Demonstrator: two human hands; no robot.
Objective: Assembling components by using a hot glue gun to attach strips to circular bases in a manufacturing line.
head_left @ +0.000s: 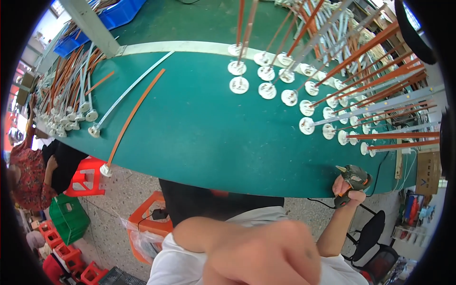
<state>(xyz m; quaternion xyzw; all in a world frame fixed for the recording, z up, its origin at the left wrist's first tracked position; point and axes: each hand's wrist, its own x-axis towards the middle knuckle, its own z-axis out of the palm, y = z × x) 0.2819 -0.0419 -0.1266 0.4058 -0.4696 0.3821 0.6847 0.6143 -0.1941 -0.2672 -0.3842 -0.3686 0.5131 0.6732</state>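
My right hand (356, 196) grips a dark glue gun (356, 177) at the table's front right edge. Its pale nozzle points left and a black cable trails from it. My left hand (266, 254) is raised close to the camera, large and blurred, its fingers curled in; anything inside it is hidden. Over the green table (204, 123), left of centre, lie a light grey strip (128, 97) and a brown strip (137, 111), each with a small white end piece. The brown strip's end piece (106, 170) overhangs the front edge.
Several tall strips stand upright on round white bases (239, 85) across the right side. At the left lies a heap of similar strips (66, 90), near a blue bin (114, 16). A seated person (31, 166), a red stool (88, 178) and a green crate (69, 218) are left.
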